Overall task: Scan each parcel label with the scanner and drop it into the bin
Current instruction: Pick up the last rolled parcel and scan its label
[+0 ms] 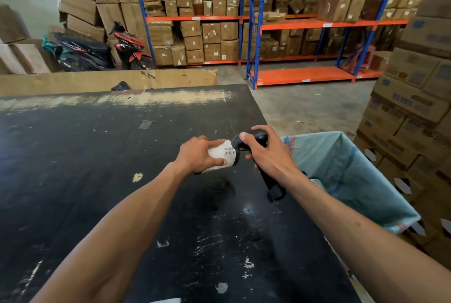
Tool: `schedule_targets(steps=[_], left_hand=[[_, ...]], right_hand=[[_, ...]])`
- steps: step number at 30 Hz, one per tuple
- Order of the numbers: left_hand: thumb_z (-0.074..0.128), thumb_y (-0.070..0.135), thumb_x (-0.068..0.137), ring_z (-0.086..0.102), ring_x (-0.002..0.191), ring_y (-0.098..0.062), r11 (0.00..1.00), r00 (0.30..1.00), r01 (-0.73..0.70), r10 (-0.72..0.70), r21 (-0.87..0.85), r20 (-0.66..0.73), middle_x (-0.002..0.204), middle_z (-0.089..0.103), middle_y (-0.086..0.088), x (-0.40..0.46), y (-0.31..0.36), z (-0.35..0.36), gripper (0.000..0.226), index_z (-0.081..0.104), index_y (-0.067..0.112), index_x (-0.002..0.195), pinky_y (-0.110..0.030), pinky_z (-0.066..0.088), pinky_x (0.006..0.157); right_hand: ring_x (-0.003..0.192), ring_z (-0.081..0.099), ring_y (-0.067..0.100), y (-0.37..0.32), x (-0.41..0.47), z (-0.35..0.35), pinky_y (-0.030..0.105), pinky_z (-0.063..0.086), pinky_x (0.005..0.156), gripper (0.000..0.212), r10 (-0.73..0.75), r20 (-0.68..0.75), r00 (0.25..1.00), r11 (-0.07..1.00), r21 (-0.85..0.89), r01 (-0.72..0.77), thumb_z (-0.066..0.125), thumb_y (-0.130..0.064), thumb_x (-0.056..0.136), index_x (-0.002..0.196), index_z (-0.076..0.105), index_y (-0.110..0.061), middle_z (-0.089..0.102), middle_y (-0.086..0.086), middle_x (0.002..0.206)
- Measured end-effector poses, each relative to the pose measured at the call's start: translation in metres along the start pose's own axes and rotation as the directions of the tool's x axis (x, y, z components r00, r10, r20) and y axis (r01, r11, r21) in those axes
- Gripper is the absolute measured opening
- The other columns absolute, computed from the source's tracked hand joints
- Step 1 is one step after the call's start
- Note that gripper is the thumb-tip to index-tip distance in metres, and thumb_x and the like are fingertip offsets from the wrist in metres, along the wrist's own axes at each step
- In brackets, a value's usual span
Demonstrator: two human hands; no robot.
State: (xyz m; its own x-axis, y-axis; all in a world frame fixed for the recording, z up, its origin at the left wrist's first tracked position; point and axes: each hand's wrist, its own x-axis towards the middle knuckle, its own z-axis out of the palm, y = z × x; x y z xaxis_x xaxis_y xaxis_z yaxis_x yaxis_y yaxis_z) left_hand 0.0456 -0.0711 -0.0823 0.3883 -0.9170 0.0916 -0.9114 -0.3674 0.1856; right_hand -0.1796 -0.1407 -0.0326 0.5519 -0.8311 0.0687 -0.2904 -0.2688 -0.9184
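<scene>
My left hand (199, 155) grips a small parcel (222, 155) wrapped in a white label with barcodes, held just above the black table (97, 168). The label faces right. My right hand (267, 153) is closed around a black handheld scanner (253, 139), whose head points left and sits almost against the label. The scanner's handle sticks out below my wrist. To the right of the table stands the bin, a pale green woven sack (341, 168) with its mouth held open; something lies inside, mostly hidden by my right forearm.
A long cardboard box (109, 81) stands behind the table's far edge. Stacked cartons (410, 112) rise at the right, close to the sack. Blue and orange shelving (305, 24) full of boxes and a parked motorbike (97, 51) fill the back. Concrete floor (305, 105) lies beyond the table's right corner.
</scene>
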Motion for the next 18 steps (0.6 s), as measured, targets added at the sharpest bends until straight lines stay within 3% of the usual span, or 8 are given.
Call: schedule_targets(steps=[6, 11, 18], left_hand=[[0.06, 0.076, 0.079, 0.054, 0.117, -0.024, 1.0, 1.0, -0.008, 0.008, -0.006, -0.001, 0.125, 0.059, 0.0, -0.001, 0.007, 0.0, 0.072, 0.043, 0.053, 0.145, -0.039, 0.045, 0.087], [0.059, 0.077, 0.08, 0.053, 0.118, -0.026, 1.0, 1.0, -0.017, 0.017, 0.007, 0.003, 0.126, 0.059, -0.001, -0.002, 0.01, -0.001, 0.075, 0.039, 0.051, 0.148, -0.04, 0.045, 0.088], [0.061, 0.074, 0.081, 0.055, 0.116, -0.026, 1.0, 1.0, -0.025, 0.025, -0.007, -0.019, 0.124, 0.06, -0.002, -0.002, 0.014, -0.003, 0.071, 0.043, 0.051, 0.145, -0.04, 0.045, 0.087]], right_hand=[[0.096, 0.075, 0.018, 0.001, -0.003, 0.002, 0.052, 0.06, 0.092, 0.059, 0.017, -0.018, 1.0, 0.999, -0.037, -0.017, 0.061, -0.077, 0.078, 0.124, 0.052, -0.042, 0.074, -0.01, 0.106], [0.092, 0.073, 0.024, 0.001, -0.007, -0.003, 0.049, 0.06, 0.091, 0.054, 0.021, -0.015, 1.0, 0.997, -0.069, -0.022, 0.059, -0.074, 0.083, 0.124, 0.051, -0.04, 0.075, -0.001, 0.098], [0.093, 0.076, 0.017, 0.005, -0.007, -0.002, 0.052, 0.063, 0.087, 0.059, 0.037, -0.038, 0.999, 0.998, -0.041, -0.038, 0.063, -0.077, 0.078, 0.124, 0.051, -0.042, 0.074, -0.008, 0.106]])
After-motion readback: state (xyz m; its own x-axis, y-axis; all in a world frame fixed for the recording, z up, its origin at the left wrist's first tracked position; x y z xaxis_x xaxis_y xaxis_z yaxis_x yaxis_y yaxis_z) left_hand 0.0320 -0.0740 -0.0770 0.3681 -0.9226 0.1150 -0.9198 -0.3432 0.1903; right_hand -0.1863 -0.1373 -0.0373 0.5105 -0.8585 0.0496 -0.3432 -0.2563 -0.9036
